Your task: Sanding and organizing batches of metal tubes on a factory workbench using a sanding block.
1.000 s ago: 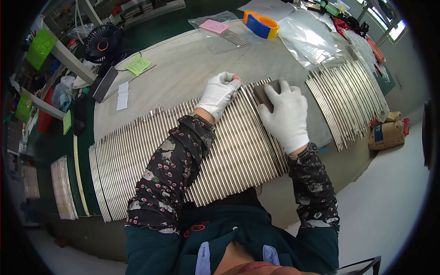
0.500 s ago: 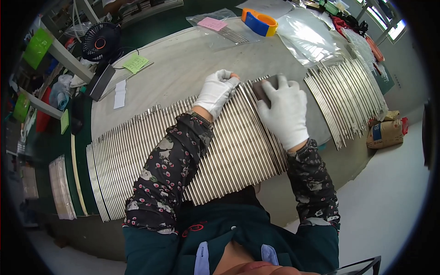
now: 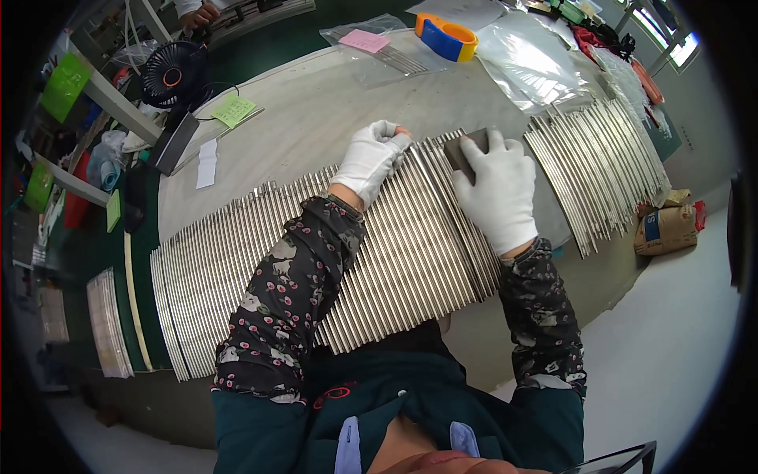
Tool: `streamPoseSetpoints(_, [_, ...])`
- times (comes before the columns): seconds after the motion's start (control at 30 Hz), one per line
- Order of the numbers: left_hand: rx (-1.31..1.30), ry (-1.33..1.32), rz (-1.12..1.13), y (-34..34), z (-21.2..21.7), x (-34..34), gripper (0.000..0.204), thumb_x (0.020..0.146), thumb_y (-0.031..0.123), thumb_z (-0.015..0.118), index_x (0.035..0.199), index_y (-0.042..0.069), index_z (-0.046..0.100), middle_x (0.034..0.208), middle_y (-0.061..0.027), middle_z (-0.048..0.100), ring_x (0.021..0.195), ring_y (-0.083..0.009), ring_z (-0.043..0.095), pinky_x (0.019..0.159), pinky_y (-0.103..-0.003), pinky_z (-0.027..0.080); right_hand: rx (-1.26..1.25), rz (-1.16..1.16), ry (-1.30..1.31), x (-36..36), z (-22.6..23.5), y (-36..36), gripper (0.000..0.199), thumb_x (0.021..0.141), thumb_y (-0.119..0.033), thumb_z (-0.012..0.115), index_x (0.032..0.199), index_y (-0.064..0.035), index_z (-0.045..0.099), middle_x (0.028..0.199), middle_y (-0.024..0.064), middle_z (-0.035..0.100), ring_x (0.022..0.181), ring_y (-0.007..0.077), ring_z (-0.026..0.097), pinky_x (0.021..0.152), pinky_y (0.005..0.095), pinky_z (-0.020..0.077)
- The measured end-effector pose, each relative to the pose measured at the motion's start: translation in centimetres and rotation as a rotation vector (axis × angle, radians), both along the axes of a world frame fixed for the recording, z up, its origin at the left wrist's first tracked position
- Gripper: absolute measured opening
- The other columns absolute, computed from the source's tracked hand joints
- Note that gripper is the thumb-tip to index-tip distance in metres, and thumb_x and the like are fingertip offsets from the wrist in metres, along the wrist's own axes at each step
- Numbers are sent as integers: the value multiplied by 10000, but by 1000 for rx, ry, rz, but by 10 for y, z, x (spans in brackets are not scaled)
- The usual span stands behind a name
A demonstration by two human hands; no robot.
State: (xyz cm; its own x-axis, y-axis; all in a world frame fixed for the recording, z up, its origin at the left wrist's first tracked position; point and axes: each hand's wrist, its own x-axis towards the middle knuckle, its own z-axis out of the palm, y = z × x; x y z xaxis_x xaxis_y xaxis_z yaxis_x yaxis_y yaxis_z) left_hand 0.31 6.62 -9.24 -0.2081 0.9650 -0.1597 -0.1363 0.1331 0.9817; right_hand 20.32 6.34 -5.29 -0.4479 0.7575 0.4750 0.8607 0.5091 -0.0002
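head view, left hand: i see my gloved left hand [image 3: 369, 160] curled narrow, pressing on the metal rods [image 3: 395, 253].
right hand: my right hand [image 3: 499, 192] has its grip on a dark block [image 3: 464, 150] atop the rods.
rods: laid side by side across the desk [image 3: 316, 118].

A long row of thin, shiny metal rods [image 3: 316, 261] is lying side by side on the grey worktable, packed edge to edge and fanning slightly from the near left toward the far right. The rods are running away from the person, their far ends forming an uneven line. A small dark rectangular block [image 3: 466, 150] is sitting flat on the far ends of the rods at the right part of the row, mostly covered, with only its far left corner showing.
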Motion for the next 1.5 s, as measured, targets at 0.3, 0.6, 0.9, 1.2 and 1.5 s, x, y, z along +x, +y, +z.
streamPoseSetpoints(0.3, [67, 385, -29, 16, -1, -2, 209, 890, 204, 717, 978, 19, 674, 806, -61, 675, 646, -129, 614, 616, -258, 499, -37, 104, 204, 65, -14, -23, 492, 736, -205, 746, 1192, -24, 701, 1306, 293, 601, 1088, 404, 597, 957, 472, 493])
streamPoseSetpoints(0.6, [62, 1308, 1, 28, 4, 3, 283, 796, 344, 735, 965, 118, 755, 1026, -137, 701, 1004, -337, 661, 888, -419, 535, -145, 209, 120, 72, -15, -65, 600, 698, -214, 780, 1266, -74, 644, 1398, 276, 524, 1163, 403, 555, 910, 463, 458])
streamPoseSetpoints(0.9, [-61, 1374, -85, 34, 7, 18, 286, 811, 426, 719, 961, 190, 777, 1081, -126, 689, 1071, -345, 613, 915, -446, 511, -147, 150, 44, 62, -22, -77, 652, 688, -227, 789, 1302, -94, 613, 1403, 274, 503, 1171, 403, 549, 860, 461, 462])
streamPoseSetpoints(1.2, [-208, 1383, -152, 42, 7, 16, 320, 826, 468, 683, 1022, 237, 787, 1190, -84, 661, 1178, -321, 567, 972, -425, 494, -257, 160, 54, 66, -16, -74, 678, 704, -234, 815, 1332, -92, 603, 1409, 267, 491, 1199, 404, 532, 895, 467, 467])
streamPoseSetpoints(1.5, [-227, 1313, -134, 45, 4, 13, 375, 840, 501, 676, 1068, 227, 792, 1206, -96, 669, 1217, -333, 565, 1010, -433, 478, -299, 146, 104, 63, -22, -79, 702, 700, -169, 796, 1352, -74, 553, 1468, 258, 439, 1247, 417, 484, 997, 485, 418])
